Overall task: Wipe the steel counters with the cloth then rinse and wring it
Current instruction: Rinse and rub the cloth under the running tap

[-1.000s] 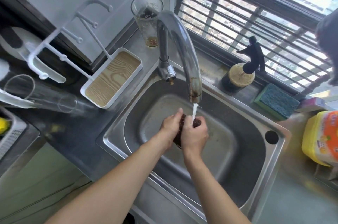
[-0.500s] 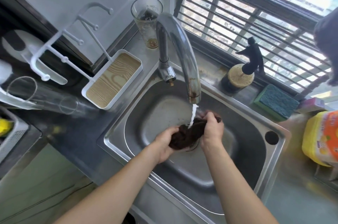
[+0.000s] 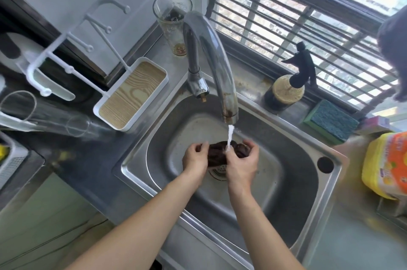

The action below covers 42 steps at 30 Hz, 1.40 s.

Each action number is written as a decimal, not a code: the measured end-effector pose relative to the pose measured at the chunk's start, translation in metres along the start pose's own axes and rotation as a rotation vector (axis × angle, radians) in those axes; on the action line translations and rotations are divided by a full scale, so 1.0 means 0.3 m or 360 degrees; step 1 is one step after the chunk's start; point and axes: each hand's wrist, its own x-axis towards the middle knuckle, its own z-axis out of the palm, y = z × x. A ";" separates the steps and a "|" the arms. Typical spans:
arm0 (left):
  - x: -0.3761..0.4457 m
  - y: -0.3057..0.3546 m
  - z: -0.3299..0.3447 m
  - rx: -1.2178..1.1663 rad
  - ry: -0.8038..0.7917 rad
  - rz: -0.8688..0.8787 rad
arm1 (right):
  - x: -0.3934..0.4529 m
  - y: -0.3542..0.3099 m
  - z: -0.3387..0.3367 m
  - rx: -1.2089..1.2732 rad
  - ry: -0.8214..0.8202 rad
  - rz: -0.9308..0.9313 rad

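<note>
A dark brown cloth (image 3: 218, 153) is bunched between both hands above the drain of the steel sink (image 3: 293, 159). My left hand (image 3: 195, 157) grips its left end and my right hand (image 3: 242, 159) grips its right end. Water runs from the curved steel faucet (image 3: 211, 58) and lands on the cloth between the hands. Part of the cloth is hidden behind my fingers.
A white tray with a wood-grain base (image 3: 132, 95) stands left of the sink, a tall glass (image 3: 174, 25) behind the faucet. Along the window ledge sit a spray bottle (image 3: 286, 91) and a blue-green sponge (image 3: 332, 120). A yellow bottle (image 3: 387, 164) stands at the right edge.
The cloth was held compact a second ago, then stretched with the right hand raised. Now both hands sit level and closer together with the cloth bunched under the stream.
</note>
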 end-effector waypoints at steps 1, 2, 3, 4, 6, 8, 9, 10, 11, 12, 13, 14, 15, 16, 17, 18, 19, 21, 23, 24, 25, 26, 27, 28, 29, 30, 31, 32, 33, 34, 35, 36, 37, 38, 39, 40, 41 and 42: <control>0.000 0.019 0.006 -0.0066 0.0061 -0.0114 | -0.006 0.005 0.002 0.0026 -0.0043 -0.0026; -0.005 0.040 0.014 -0.0173 0.0061 -0.0254 | -0.017 0.010 0.008 0.0039 -0.0128 -0.0070; -0.023 0.069 0.019 -0.0304 0.0017 -0.0385 | -0.037 0.015 0.014 -0.0011 -0.0231 -0.0129; -0.042 0.085 0.024 -0.0375 -0.0057 -0.0489 | -0.058 0.021 0.022 -0.0081 -0.0299 -0.0205; -0.074 0.095 0.032 -0.0402 -0.0261 -0.0531 | -0.082 0.025 0.032 -0.0233 -0.0260 -0.0325; -0.100 0.088 0.036 -0.0347 -0.0420 -0.0405 | -0.064 -0.006 0.035 -0.0355 -0.0100 -0.0269; -0.104 0.085 0.038 -0.0335 -0.0447 -0.0328 | -0.048 -0.031 0.033 -0.0392 -0.0036 -0.0207; -0.102 0.084 0.042 -0.0332 -0.0447 -0.0253 | -0.028 -0.050 0.032 -0.0423 0.0018 -0.0177; -0.095 0.088 0.046 -0.0343 -0.0454 -0.0214 | -0.013 -0.066 0.032 -0.0434 0.0041 -0.0152; -0.084 0.089 0.049 -0.0338 -0.0474 -0.0185 | -0.003 -0.075 0.034 -0.0433 0.0047 -0.0120; -0.080 0.095 0.051 -0.0302 -0.0503 -0.0155 | 0.006 -0.079 0.036 -0.0404 0.0043 -0.0065; -0.074 0.097 0.052 -0.0234 -0.0515 -0.0105 | 0.014 -0.086 0.036 -0.0382 0.0044 -0.0004; -0.070 0.095 0.047 -0.0147 -0.0526 -0.0044 | 0.028 -0.086 0.035 -0.0374 0.0057 0.0093; -0.064 0.090 0.039 -0.0077 -0.0524 0.0015 | 0.047 -0.084 0.029 -0.0362 0.0083 0.0213; -0.061 0.088 0.025 -0.0064 -0.0507 0.0040 | 0.072 -0.078 0.017 -0.0314 0.0113 0.0368; -0.061 0.090 0.008 -0.0106 -0.0480 0.0033 | 0.099 -0.070 -0.002 -0.0245 0.0154 0.0506; -0.055 0.092 -0.011 -0.0180 -0.0449 -0.0005 | 0.125 -0.059 -0.023 -0.0160 0.0181 0.0614; -0.039 0.098 -0.046 -0.0345 -0.0415 -0.0112 | 0.156 -0.037 -0.058 -0.0064 0.0110 0.0728; -0.033 0.105 -0.059 -0.0461 -0.0388 -0.0231 | 0.174 0.000 -0.076 -0.0040 -0.0081 0.0781; -0.039 0.109 -0.055 -0.0516 -0.0386 -0.0309 | 0.162 0.003 -0.074 0.0012 -0.0248 0.0829; -0.048 0.110 -0.045 -0.0544 -0.0390 -0.0390 | 0.148 0.005 -0.067 0.0084 -0.0441 0.0880; -0.065 0.113 -0.030 -0.0566 -0.0419 -0.0451 | 0.126 0.003 -0.059 0.0154 -0.0637 0.0905; -0.082 0.117 -0.017 -0.0542 -0.0448 -0.0459 | 0.106 0.000 -0.049 0.0211 -0.0824 0.0917; -0.093 0.120 -0.002 -0.0494 -0.0449 -0.0414 | 0.085 -0.005 -0.040 0.0241 -0.0975 0.0917; -0.095 0.119 0.012 -0.0391 -0.0403 -0.0312 | 0.070 -0.002 -0.031 0.0268 -0.1052 0.0915; -0.091 0.115 0.026 -0.0295 -0.0328 -0.0189 | 0.059 0.003 -0.027 0.0296 -0.1073 0.0904; -0.093 0.117 0.029 -0.0192 -0.0271 -0.0087 | 0.051 0.012 -0.025 0.0353 -0.1057 0.0903; -0.093 0.122 0.029 -0.0117 -0.0240 -0.0033 | 0.045 0.020 -0.024 0.0437 -0.1008 0.0902; -0.095 0.124 0.024 -0.0081 -0.0235 -0.0078 | 0.040 0.025 -0.023 0.0511 -0.0923 0.0876; -0.094 0.118 0.022 -0.0089 -0.0265 -0.0181 | 0.039 0.027 -0.022 0.0510 -0.0829 0.0825; -0.093 0.110 0.013 -0.0116 -0.0346 -0.0327 | 0.040 0.026 -0.020 0.0447 -0.0748 0.0739; -0.098 0.105 0.003 -0.0142 -0.0458 -0.0453 | 0.043 0.025 -0.015 0.0353 -0.0690 0.0635; -0.106 0.103 -0.007 -0.0157 -0.0594 -0.0553 | 0.043 0.020 -0.012 0.0253 -0.0659 0.0524; -0.108 0.097 -0.014 -0.0223 -0.0731 -0.0627 | 0.045 0.020 -0.009 0.0161 -0.0633 0.0399; -0.111 0.094 -0.020 -0.0321 -0.0824 -0.0671 | 0.045 0.024 -0.008 0.0087 -0.0624 0.0280; -0.112 0.095 -0.021 -0.0423 -0.0837 -0.0661 | 0.044 0.033 -0.008 0.0031 -0.0634 0.0169; -0.104 0.095 -0.017 -0.0467 -0.0789 -0.0611 | 0.042 0.040 -0.011 -0.0004 -0.0655 0.0083; -0.096 0.094 -0.009 -0.0497 -0.0713 -0.0538 | 0.040 0.042 -0.013 -0.0004 -0.0683 0.0023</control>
